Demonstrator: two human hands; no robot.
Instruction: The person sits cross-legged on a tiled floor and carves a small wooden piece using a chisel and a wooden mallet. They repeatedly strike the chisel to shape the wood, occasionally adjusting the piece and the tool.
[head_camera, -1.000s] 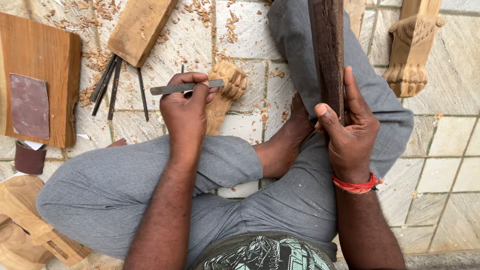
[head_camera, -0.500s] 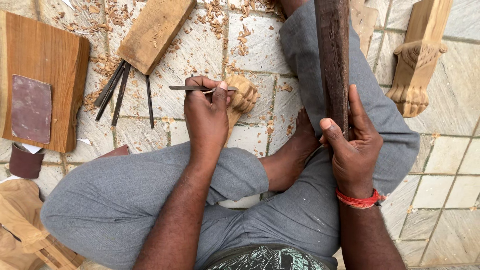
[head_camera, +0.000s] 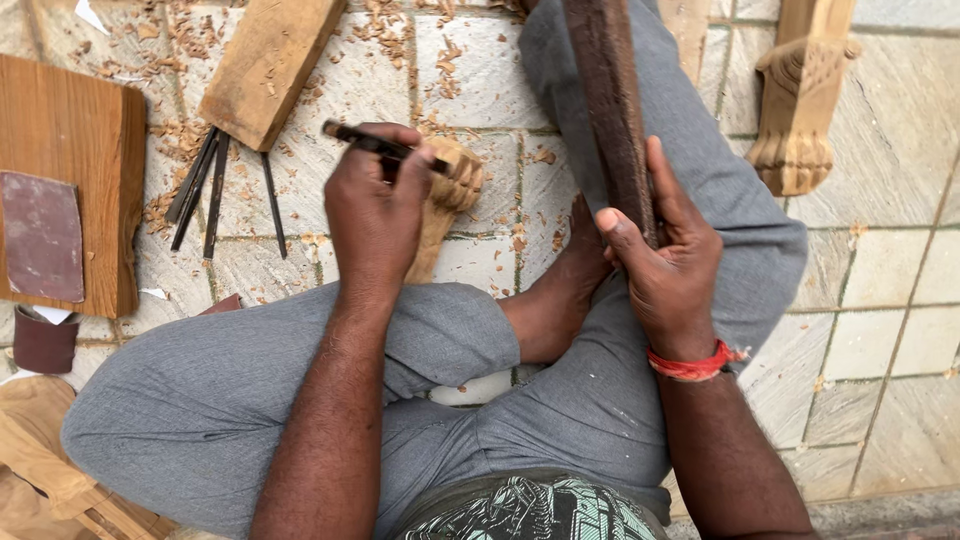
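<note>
Looking down from my head, I sit cross-legged on the tiled floor (head_camera: 890, 270), among wood shavings.

My left hand (head_camera: 378, 215) is closed around a thin dark chisel (head_camera: 372, 145). It lies crosswise through my fingers, its handle end sticking out to the left, its tip over a pale carved wooden piece (head_camera: 445, 200) that lies on the floor just beyond my left knee. The chisel looks stiff, light and narrow, so I judge it wants a firm pinch near the middle, as I have it; its tip is probably sharp. My left forearm runs straight out from my body, wrist slightly bent down.

My right hand (head_camera: 665, 265) wraps the lower end of a long dark wooden beam (head_camera: 612, 110), which lies along my right leg and reaches the top edge of the view. It looks heavy, rigid and rough, best held low with the whole palm. My thumb lies along its left side, fingers round its right side. A red thread (head_camera: 692, 364) circles that wrist.

Further left lie spare chisels (head_camera: 205, 190), a wooden block (head_camera: 268, 65) and a board with sandpaper (head_camera: 40, 235). A carved wooden leg (head_camera: 800, 110) lies at the top right.
</note>
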